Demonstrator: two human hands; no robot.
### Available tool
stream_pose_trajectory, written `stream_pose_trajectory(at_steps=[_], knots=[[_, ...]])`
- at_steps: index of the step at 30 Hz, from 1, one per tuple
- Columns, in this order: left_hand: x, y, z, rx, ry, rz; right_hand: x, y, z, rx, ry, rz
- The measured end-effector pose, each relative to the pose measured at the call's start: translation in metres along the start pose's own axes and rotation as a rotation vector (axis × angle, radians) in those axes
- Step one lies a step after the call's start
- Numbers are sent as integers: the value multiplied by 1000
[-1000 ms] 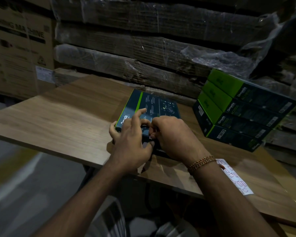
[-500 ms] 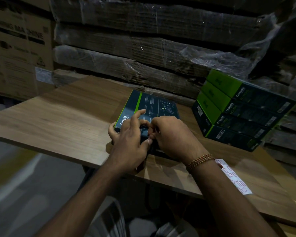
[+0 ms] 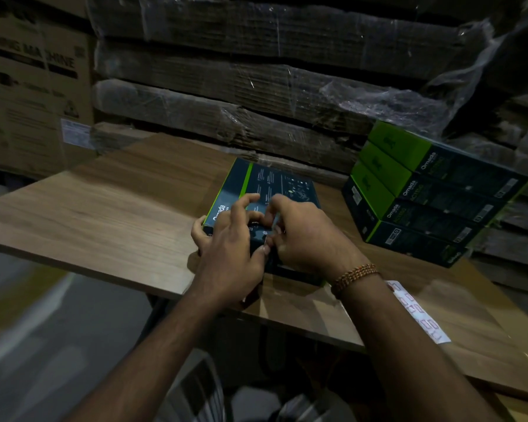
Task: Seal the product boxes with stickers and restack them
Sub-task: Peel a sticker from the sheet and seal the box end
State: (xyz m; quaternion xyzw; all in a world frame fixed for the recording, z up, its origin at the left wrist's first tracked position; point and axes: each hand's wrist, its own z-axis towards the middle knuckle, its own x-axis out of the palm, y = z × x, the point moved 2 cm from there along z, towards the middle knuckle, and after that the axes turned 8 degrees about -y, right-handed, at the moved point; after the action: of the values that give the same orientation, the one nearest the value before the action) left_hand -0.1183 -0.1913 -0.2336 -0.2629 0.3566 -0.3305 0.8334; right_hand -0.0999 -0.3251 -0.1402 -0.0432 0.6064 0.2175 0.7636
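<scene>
Box point(image 3: 269, 190) flat on table point(image 3: 110, 208), near edge. Left hand point(image 3: 229, 248) grips near-left corner; right hand point(image 3: 302, 236) pinches, sticker unseen. Press over flap seam, then restack onto stack point(image 3: 433, 196) far right.

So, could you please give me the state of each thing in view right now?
product box: flat on the table, under both hands.
left hand: grips the box's near left corner.
right hand: fingers curled at the box's near edge.
stack of boxes: four high, closed.
sticker strip: flat on the table, untouched.
</scene>
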Motion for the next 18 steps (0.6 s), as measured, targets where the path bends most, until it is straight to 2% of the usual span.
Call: stream_pose_trajectory(at_steps=[3,8,12,16,18], knots=[[0,0,0,-5,-7,-10,-2,-8,7,46,36,118],[-1,-1,0,-7,-4,-21,3,-33,26,241,209,415],[-2,-2,0,-6,-1,-21,7,-47,35,256,255,539],[-3,-3,0,-4,5,-22,9,-50,30,225,211,583],[-4,-3,0,-10,11,-21,11,-47,17,180,85,578]])
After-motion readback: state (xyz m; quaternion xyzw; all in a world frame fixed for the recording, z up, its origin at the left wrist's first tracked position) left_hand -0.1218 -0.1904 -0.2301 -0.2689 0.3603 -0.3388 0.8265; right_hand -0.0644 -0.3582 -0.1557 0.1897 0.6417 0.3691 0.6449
